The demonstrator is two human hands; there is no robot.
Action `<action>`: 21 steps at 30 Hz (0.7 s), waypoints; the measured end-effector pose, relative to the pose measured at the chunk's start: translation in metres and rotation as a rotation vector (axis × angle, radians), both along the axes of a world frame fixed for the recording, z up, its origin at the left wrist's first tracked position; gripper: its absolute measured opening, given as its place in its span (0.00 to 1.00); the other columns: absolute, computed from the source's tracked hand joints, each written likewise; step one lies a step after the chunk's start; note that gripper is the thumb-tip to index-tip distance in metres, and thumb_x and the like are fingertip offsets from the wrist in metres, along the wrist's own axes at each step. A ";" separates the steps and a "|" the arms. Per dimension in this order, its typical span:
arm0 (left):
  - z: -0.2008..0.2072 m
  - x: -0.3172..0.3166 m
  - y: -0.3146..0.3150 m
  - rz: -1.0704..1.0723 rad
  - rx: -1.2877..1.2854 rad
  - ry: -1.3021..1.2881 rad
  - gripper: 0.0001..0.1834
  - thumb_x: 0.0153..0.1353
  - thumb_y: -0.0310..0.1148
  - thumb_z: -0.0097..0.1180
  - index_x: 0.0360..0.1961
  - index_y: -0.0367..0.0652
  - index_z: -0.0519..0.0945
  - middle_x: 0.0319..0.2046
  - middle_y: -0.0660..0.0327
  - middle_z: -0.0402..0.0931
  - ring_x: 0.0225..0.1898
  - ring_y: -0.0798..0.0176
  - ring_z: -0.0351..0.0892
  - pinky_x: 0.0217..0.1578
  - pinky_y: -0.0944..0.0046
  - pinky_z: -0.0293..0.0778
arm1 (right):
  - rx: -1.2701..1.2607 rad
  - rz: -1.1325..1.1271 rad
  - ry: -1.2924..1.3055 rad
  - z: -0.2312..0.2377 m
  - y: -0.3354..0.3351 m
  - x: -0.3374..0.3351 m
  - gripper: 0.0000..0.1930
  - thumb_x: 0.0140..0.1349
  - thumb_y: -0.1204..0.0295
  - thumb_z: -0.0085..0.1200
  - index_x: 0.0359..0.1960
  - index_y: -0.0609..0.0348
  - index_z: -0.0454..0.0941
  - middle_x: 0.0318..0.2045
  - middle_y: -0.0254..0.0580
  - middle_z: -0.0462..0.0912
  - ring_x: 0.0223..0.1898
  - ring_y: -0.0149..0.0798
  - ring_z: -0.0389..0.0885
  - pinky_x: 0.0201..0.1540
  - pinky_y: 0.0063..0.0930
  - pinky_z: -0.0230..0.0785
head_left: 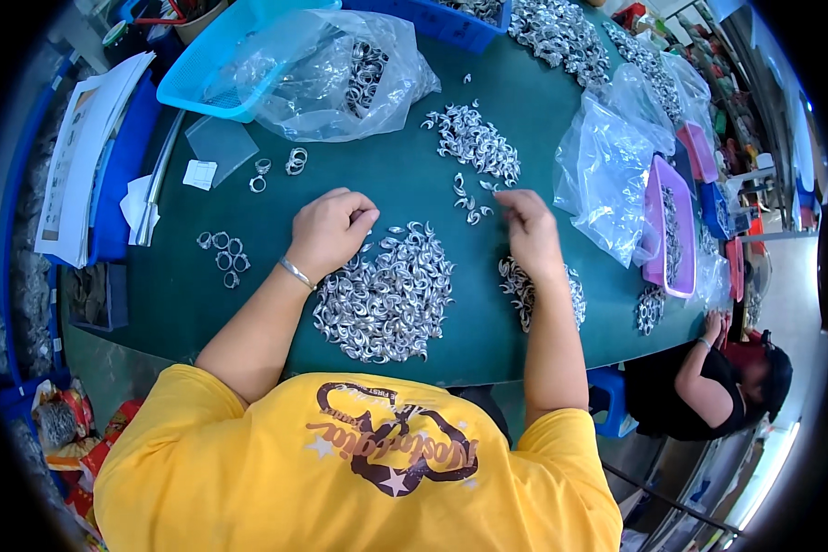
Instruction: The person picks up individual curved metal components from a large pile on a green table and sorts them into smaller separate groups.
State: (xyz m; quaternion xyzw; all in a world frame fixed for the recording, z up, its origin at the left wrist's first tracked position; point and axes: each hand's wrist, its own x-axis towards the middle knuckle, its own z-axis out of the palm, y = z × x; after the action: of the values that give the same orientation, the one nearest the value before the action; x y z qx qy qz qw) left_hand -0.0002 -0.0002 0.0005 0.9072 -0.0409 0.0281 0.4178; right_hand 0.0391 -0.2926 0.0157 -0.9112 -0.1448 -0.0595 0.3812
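Observation:
My left hand [333, 232], with a silver bangle on its wrist, is closed in a pinch at the upper left edge of a large heap of small silver crescent-shaped metal pieces [386, 299]. Whatever its fingers hold is hidden. Farther right, my right hand [530, 235] has its fingers curled together beside a few loose crescent pieces [472, 210]; I cannot make out what is between the fingertips. Beneath my right wrist and forearm lies another heap of silver pieces [575, 294], partly covered. A scattered pile of crescents [474, 143] sits beyond my hands.
Rings [224, 256] lie in a group on the green table [276, 216] at left. A blue basket [216, 69] and a plastic bag [405, 83] stand at the back. At right are another bag [598, 175], a purple tray [655, 216] and a seated person [708, 386].

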 end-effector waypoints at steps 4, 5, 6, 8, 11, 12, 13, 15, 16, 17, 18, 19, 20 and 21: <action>-0.003 0.001 0.000 -0.005 0.007 -0.023 0.06 0.57 0.34 0.60 0.30 0.44 0.82 0.26 0.61 0.76 0.28 0.57 0.78 0.29 0.61 0.71 | -0.069 -0.175 -0.046 0.004 -0.001 -0.003 0.10 0.56 0.84 0.51 0.37 0.62 0.82 0.34 0.48 0.80 0.34 0.48 0.81 0.38 0.36 0.74; -0.004 0.002 0.001 -0.004 0.013 -0.029 0.06 0.57 0.34 0.60 0.30 0.44 0.82 0.26 0.61 0.76 0.28 0.57 0.78 0.29 0.61 0.71 | -0.074 -0.122 -0.068 0.001 0.004 -0.002 0.09 0.56 0.83 0.53 0.36 0.61 0.82 0.33 0.47 0.80 0.33 0.48 0.81 0.37 0.36 0.73; -0.001 0.002 0.001 -0.009 0.019 -0.014 0.06 0.57 0.35 0.60 0.30 0.44 0.82 0.26 0.61 0.76 0.28 0.57 0.78 0.29 0.61 0.71 | -0.081 -0.070 -0.092 -0.001 0.008 -0.003 0.07 0.56 0.82 0.54 0.35 0.61 0.83 0.33 0.47 0.80 0.32 0.49 0.80 0.36 0.36 0.73; -0.001 0.003 -0.001 -0.010 0.017 -0.002 0.06 0.57 0.35 0.60 0.30 0.46 0.83 0.26 0.62 0.77 0.29 0.57 0.78 0.29 0.60 0.72 | -0.116 -0.037 -0.036 -0.005 0.012 -0.005 0.07 0.54 0.83 0.56 0.33 0.59 0.83 0.34 0.45 0.80 0.33 0.50 0.80 0.38 0.36 0.73; -0.001 0.002 0.000 -0.005 0.017 -0.003 0.06 0.56 0.36 0.60 0.29 0.47 0.83 0.26 0.62 0.77 0.29 0.56 0.79 0.29 0.58 0.73 | -0.125 -0.030 -0.061 -0.003 0.003 -0.003 0.08 0.53 0.84 0.55 0.32 0.59 0.82 0.35 0.46 0.80 0.34 0.50 0.80 0.38 0.36 0.73; -0.002 0.002 0.000 -0.005 0.014 -0.009 0.06 0.56 0.36 0.60 0.29 0.47 0.83 0.26 0.62 0.77 0.29 0.56 0.79 0.29 0.58 0.73 | -0.121 -0.050 -0.091 0.000 0.001 -0.003 0.08 0.52 0.85 0.55 0.32 0.60 0.82 0.35 0.46 0.80 0.34 0.50 0.80 0.38 0.36 0.73; -0.002 0.002 -0.001 -0.006 0.013 -0.004 0.06 0.56 0.36 0.60 0.29 0.47 0.83 0.26 0.62 0.77 0.29 0.56 0.79 0.29 0.58 0.73 | -0.060 -0.124 -0.090 0.004 0.002 -0.005 0.08 0.53 0.85 0.53 0.32 0.60 0.81 0.34 0.47 0.80 0.34 0.51 0.80 0.39 0.37 0.73; -0.002 0.003 0.000 -0.002 0.032 -0.017 0.06 0.57 0.36 0.60 0.28 0.47 0.83 0.26 0.62 0.77 0.29 0.56 0.79 0.29 0.58 0.73 | -0.047 -0.277 -0.032 0.003 0.006 -0.005 0.06 0.53 0.82 0.55 0.30 0.60 0.82 0.32 0.47 0.81 0.34 0.51 0.81 0.39 0.39 0.73; -0.003 0.004 0.000 -0.010 0.032 -0.042 0.06 0.57 0.36 0.60 0.29 0.47 0.83 0.26 0.62 0.77 0.29 0.55 0.79 0.29 0.58 0.73 | -0.045 -0.279 -0.025 0.002 0.010 -0.009 0.06 0.53 0.82 0.55 0.30 0.60 0.82 0.32 0.47 0.81 0.34 0.51 0.81 0.39 0.39 0.73; -0.004 0.002 0.000 -0.013 0.034 -0.035 0.06 0.57 0.36 0.60 0.29 0.47 0.83 0.26 0.62 0.77 0.29 0.55 0.79 0.29 0.58 0.73 | -0.141 -0.238 0.031 0.001 0.014 -0.012 0.04 0.52 0.80 0.56 0.30 0.60 0.82 0.32 0.48 0.81 0.34 0.51 0.81 0.40 0.40 0.73; -0.003 0.002 0.001 -0.006 0.033 -0.027 0.06 0.57 0.36 0.60 0.29 0.47 0.83 0.27 0.62 0.77 0.29 0.55 0.79 0.29 0.59 0.73 | -0.234 -0.196 0.077 0.001 0.016 -0.013 0.03 0.52 0.78 0.57 0.29 0.60 0.82 0.31 0.48 0.81 0.34 0.52 0.81 0.40 0.40 0.73; -0.002 0.003 0.001 0.002 0.032 -0.020 0.06 0.57 0.36 0.60 0.29 0.47 0.83 0.27 0.62 0.77 0.29 0.56 0.79 0.29 0.59 0.73 | -0.231 -0.197 0.075 0.000 0.017 -0.014 0.03 0.52 0.78 0.57 0.29 0.60 0.82 0.31 0.48 0.81 0.34 0.52 0.81 0.40 0.40 0.73; -0.001 0.003 0.001 0.002 0.035 -0.023 0.06 0.57 0.36 0.60 0.29 0.47 0.83 0.27 0.62 0.77 0.29 0.56 0.79 0.29 0.59 0.73 | -0.258 -0.193 0.053 -0.001 0.018 -0.016 0.03 0.52 0.76 0.58 0.29 0.60 0.82 0.31 0.48 0.81 0.34 0.52 0.81 0.40 0.41 0.73; 0.000 0.002 0.000 0.004 0.034 -0.002 0.06 0.57 0.36 0.60 0.29 0.47 0.83 0.27 0.62 0.78 0.29 0.56 0.79 0.29 0.59 0.73 | -0.289 -0.188 0.031 -0.003 0.018 -0.018 0.04 0.51 0.75 0.59 0.29 0.60 0.82 0.31 0.48 0.81 0.34 0.53 0.81 0.41 0.42 0.73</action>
State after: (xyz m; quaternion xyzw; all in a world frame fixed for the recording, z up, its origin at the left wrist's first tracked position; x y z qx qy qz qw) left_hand 0.0020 -0.0002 0.0006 0.9143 -0.0397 0.0290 0.4021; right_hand 0.0216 -0.2747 0.0132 -0.9668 -0.0601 -0.0594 0.2414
